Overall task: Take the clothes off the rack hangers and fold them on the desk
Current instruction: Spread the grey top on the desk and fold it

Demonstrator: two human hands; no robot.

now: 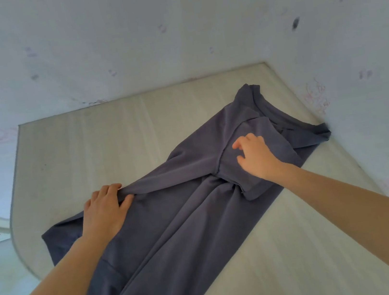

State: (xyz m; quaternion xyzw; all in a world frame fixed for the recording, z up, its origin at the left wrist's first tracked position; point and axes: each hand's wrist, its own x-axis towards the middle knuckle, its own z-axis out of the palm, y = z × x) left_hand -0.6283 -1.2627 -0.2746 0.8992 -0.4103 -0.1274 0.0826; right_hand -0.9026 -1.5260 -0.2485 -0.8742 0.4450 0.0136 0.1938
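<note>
Garment: dark slate-blue shirt (175, 226) | State: partly folded, creased | Position: flat, diagonal across desk (86, 143), collar toward far-right corner.

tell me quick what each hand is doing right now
Left hand: pinches a fold of the dark grey shirt.
Right hand: rests on the shirt, fingers loosely curled, holding nothing.

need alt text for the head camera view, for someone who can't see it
A person's two bare hands work on a dark blue-grey garment spread on a pale wooden desk set in a white-walled corner. The left hand grips a fold of fabric at the garment's edge; the right hand presses on a folded-in sleeve near the collar.
</note>
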